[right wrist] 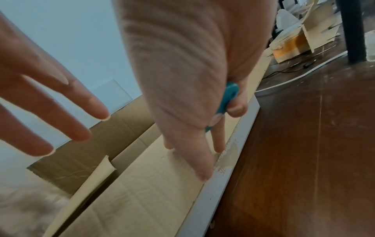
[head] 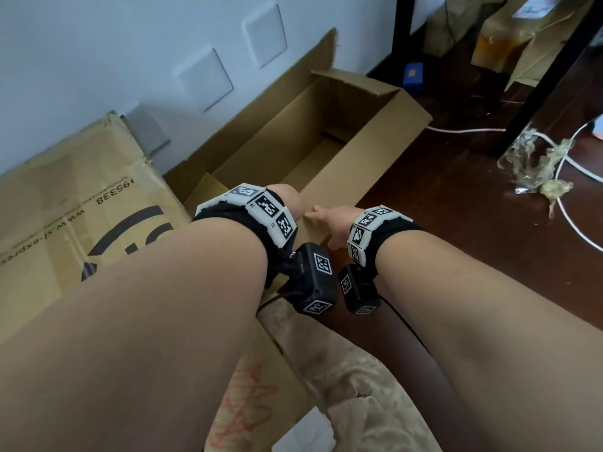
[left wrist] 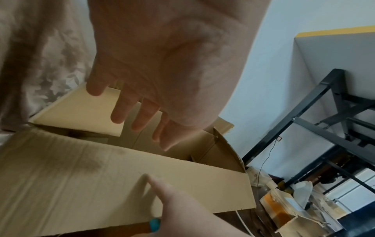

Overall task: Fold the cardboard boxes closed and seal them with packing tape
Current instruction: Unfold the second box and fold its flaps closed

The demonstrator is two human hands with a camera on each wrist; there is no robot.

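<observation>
Left hand: I see my left hand [left wrist: 162, 61] over the open box, fingers [left wrist: 121, 110] straight and spread, holding nothing.
Right hand: My right hand [right wrist: 188, 89] has a small blue thing [right wrist: 228, 96] tucked under two curled fingers, while its longer fingers lie on the near flap. I cannot tell what the blue thing is.
Box: The long brown box [head: 326, 148] sits on the floor by the wall, its top open.
Near flap: The long flap [left wrist: 101, 184] on my side leans in over the opening.
Small flap: A short end flap [left wrist: 81, 110] is folded in, just under my left fingers.
Big box: A bigger printed box [head: 65, 207] lies just left of it.
Floor: The dark wood floor [head: 456, 207] has white cables [head: 574, 220] and crumpled plastic [head: 538, 168] well off to the right.
</observation>
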